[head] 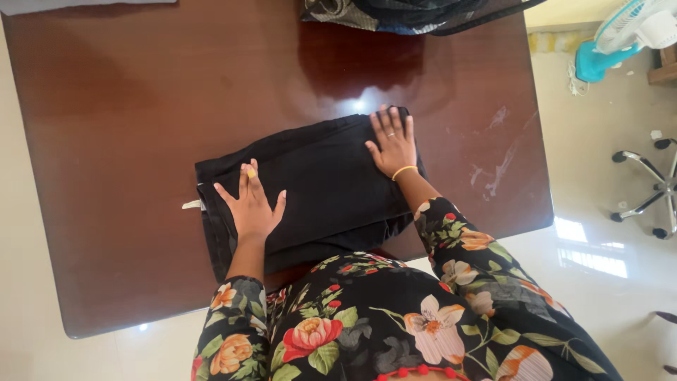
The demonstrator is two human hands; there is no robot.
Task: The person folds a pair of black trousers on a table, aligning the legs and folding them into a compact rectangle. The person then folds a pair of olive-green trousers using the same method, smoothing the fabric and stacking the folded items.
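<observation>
We see both hands flat on a folded black garment (324, 187), which lies near the front edge of the dark brown tabletop (127, 106), roughly centre, turned a bit off square to the edge.

Left hand (252, 208): palm down on the near-left part of the garment, fingers (247, 182) straight and spread, thumb out to the side. Not gripping anything, just pressing on the cloth. Yellow mark on one finger, can't tell if it is a ring or something else.

Right hand (392, 146): palm down on the far-right corner of the garment, fingers spread and released, tips almost at the fold's far edge. Thin yellow bangle (404, 171) on the wrist, ring on one finger.

Garment is stacked in several layers; the layered edges show along the near-left side. Small pale tag (191, 204) sticks out at its left edge.

Around it: a pile of dark clothing (416, 14) at the far edge of the tabletop, well apart from the folded piece. Whitish smears (497, 166) on the tabletop to the right. On the floor to the right, a turquoise fan (620, 35) and a chrome chair base (652, 187). Sleeves are black with a flower print.
</observation>
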